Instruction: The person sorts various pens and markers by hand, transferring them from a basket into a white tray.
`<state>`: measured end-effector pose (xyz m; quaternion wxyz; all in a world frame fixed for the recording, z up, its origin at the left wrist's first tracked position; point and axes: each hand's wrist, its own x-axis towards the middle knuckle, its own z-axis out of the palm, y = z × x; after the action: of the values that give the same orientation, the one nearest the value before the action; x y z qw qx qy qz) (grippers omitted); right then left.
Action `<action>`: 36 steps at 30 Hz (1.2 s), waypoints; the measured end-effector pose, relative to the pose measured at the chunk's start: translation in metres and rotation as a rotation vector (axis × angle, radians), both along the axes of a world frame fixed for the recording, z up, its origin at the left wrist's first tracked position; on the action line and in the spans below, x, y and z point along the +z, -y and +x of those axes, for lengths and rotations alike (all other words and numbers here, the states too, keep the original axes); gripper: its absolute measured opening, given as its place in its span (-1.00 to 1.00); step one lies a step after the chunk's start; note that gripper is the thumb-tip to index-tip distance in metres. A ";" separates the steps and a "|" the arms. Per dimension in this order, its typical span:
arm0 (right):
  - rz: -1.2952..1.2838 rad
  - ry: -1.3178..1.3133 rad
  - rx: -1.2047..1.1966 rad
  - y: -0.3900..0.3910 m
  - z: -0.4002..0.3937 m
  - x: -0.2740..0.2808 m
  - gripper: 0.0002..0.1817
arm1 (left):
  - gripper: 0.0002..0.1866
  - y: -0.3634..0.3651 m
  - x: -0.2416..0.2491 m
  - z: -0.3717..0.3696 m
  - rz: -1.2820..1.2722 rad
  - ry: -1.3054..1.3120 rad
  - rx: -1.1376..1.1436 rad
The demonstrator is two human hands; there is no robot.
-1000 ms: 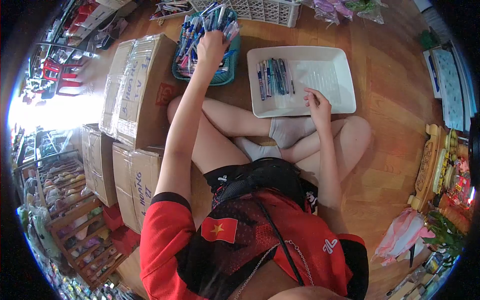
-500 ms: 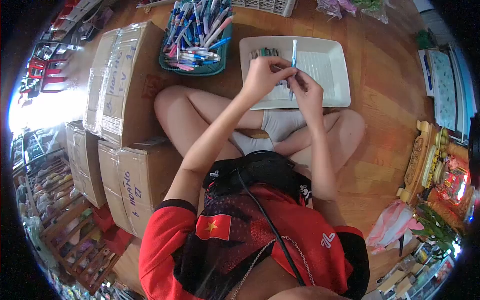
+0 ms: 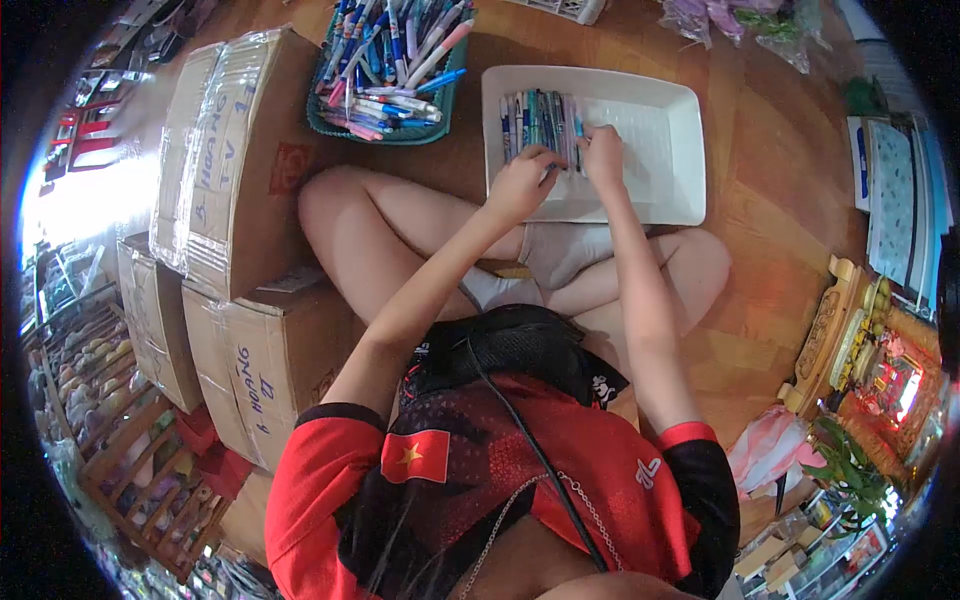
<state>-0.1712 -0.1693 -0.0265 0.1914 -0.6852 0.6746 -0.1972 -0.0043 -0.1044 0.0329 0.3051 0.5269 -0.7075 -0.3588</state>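
The light-blue pen point(image 3: 579, 127), held up between both hands half a second ago, is now down in the white tray point(image 3: 655, 206), beside the pen row point(image 3: 541, 122) on its right. The right hand point(image 3: 522, 184), in the basket point(image 3: 420, 134) a second ago, has come to the row's end by the tray's near edge. The left hand point(image 3: 604, 158) has lowered to the pen; its grip is partly hidden.

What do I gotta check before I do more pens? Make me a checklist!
1. White tray flat on the wooden floor: ok.
2. Row of pens side by side in the tray: ok.
3. Room in the tray, right of the row: ok.
4. Light blue pen at your right hand lined up with the row: cannot tell, fingers cover part.
5. Left hand empty: cannot tell.
6. Pens in the green basket neatly sorted: not ok, they're jumbled.
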 end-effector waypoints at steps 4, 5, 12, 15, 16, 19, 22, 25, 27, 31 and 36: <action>0.057 0.022 -0.019 -0.001 0.008 0.014 -0.71 | -0.86 -0.007 0.013 0.006 -0.050 -0.108 -0.027; 0.047 0.027 -0.030 -0.002 0.008 0.015 -0.71 | -0.86 -0.008 0.020 0.008 -0.065 -0.118 -0.025; 0.037 0.106 -0.009 -0.006 0.002 0.019 -0.65 | -0.83 -0.001 0.109 0.058 -0.398 0.035 0.113; -0.006 0.090 -0.114 -0.015 -0.004 0.004 -0.61 | -0.71 0.012 0.136 0.101 -0.481 0.320 0.177; 0.006 0.105 -0.124 -0.019 -0.007 0.004 -0.60 | -0.65 0.014 0.138 0.116 -0.445 0.423 0.162; 0.021 0.143 -0.138 -0.034 -0.012 0.006 -0.57 | -0.57 0.017 0.133 0.144 -0.342 0.615 0.073; -0.014 0.162 -0.134 -0.047 -0.022 0.000 -0.58 | -0.60 0.021 0.125 0.146 -0.490 0.721 0.038; -0.046 0.181 -0.131 -0.054 -0.029 -0.002 -0.60 | -0.68 0.026 0.122 0.146 -0.538 0.769 -0.002; -0.037 0.219 -0.146 -0.061 -0.030 0.007 -0.62 | -0.73 0.029 0.122 0.146 -0.540 0.777 -0.041; -0.035 0.259 -0.122 -0.068 -0.030 0.024 -0.67 | -0.77 0.037 0.126 0.148 -0.576 0.815 -0.112; -0.040 0.327 -0.109 -0.072 -0.025 0.036 -0.72 | -0.75 0.044 0.135 0.146 -0.623 0.810 -0.165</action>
<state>-0.1959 -0.0973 0.0096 0.2741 -0.6100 0.6664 -0.3296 0.1413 -0.1482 0.1683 0.1198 0.4502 -0.8813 0.0787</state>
